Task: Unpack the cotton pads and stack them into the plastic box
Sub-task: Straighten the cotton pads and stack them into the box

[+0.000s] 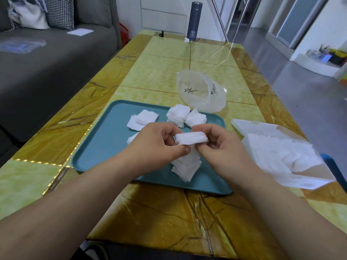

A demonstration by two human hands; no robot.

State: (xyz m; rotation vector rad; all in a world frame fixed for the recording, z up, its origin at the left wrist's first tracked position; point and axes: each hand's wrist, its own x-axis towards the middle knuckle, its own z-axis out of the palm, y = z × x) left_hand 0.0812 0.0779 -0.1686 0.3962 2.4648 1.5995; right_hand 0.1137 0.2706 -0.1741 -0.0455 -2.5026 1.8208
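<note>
Over the near half of the teal plastic tray point(90, 158), the left hand point(157, 145) and right hand point(223, 147) each pinch one end of a small stack of white square cotton pads point(191, 138), thumbs under, fingers curled over the top. The stack is held in the air, touching nothing but the fingers.

The grip looks thin to me. The pads are soft and loose, so a squeeze from both ends could bow the stack and fan its layers out. Any that slip would land on the slumped pile of loose pads point(187, 167) directly beneath, near the tray's front edge, and have to be squared up again. Carrying it one-handed to the frosted white plastic box point(272, 147) at the right edge of the yellow-green marbled table point(159, 212) risks the same spill.

That box is hard to read: its walls, open lid and contents blur into one white mass, and I cannot tell how full it is. The left hand hides part of another pile on the tray.

Three more pad piles point(178, 115) sit along the tray's far edge. The translucent plastic bag point(202, 91) lies just beyond it; its contents are unclear.
</note>
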